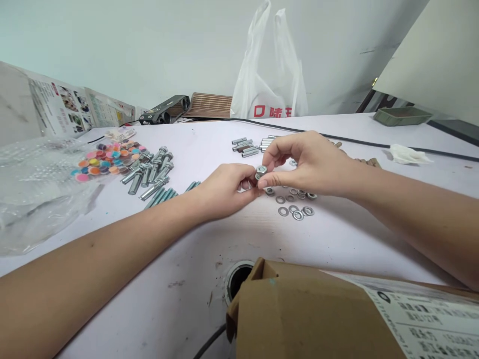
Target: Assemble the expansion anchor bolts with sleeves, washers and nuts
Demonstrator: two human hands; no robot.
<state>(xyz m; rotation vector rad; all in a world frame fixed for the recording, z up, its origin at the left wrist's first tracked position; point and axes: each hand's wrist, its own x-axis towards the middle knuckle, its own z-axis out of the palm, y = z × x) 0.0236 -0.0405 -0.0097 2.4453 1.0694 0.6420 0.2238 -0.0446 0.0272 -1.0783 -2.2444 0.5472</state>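
A shiny hex nut [261, 170] sits between my two hands, over the table. My right hand [309, 167] pinches it between thumb and fingers. My left hand [230, 190] has its fingertips closed right against the nut's lower left side; whatever else lies in that pinch is hidden. Just below my right hand are several flat washers [298, 215] and a few nuts [270, 191]. Left of my left hand lie threaded studs [160, 197] and a pile of assembled expansion bolts [151, 169]. Metal sleeves [250, 151] rest beyond my fingers.
Coloured round caps [107, 158] and clear plastic wrap [41, 184] lie at the left. A cardboard box [318, 309] stands at the front beside a cable hole [239, 279]. At the back are a white plastic bag [269, 75], a black cable [337, 135] and a green tray [402, 115].
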